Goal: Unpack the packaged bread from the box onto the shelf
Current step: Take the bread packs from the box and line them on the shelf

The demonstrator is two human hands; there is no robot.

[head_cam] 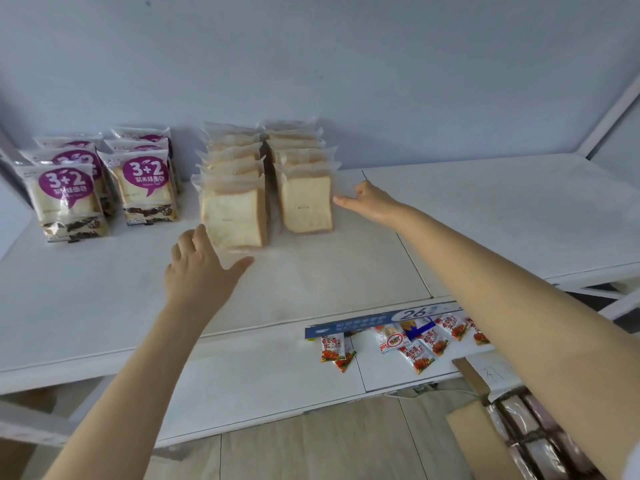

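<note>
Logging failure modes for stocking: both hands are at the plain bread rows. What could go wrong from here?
1. Packs stand on edge: the left hand at the front pack of the left row could tip it over, likely forward.
2. The right hand is at the right row's side; a push could skew that row into the left one, the gap being narrow.
</note>
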